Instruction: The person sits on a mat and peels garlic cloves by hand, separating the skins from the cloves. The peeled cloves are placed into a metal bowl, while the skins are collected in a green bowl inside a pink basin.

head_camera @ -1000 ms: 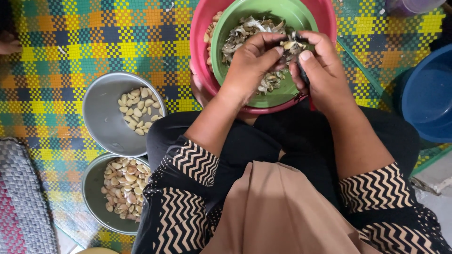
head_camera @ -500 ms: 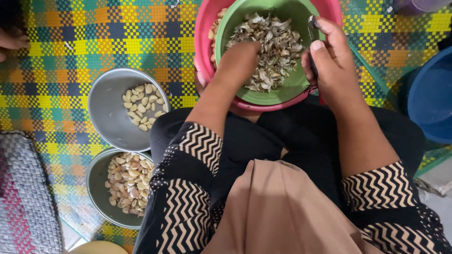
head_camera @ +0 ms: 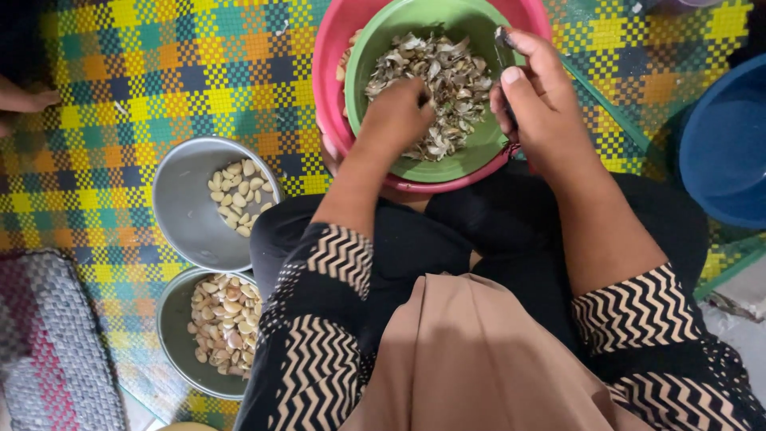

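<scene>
A green bowl full of garlic skins sits inside a pink basin in front of my lap. My left hand reaches down into the skins with fingers curled; what it grips is hidden. At the bowl's right rim, my right hand is closed around a small dark-handled knife. My forearms wear black sleeves with tan zigzag cuffs.
Two metal bowls stand at my left: the upper bowl holds some peeled cloves, the lower bowl holds more. A blue tub is at the right. A colourful woven mat covers the floor; a knitted rug lies bottom left. Another person's foot shows at the left edge.
My hands have come apart. The left one has dipped into the skins in the green bowl, and the right one has shifted to the bowl's right rim with the knife.
</scene>
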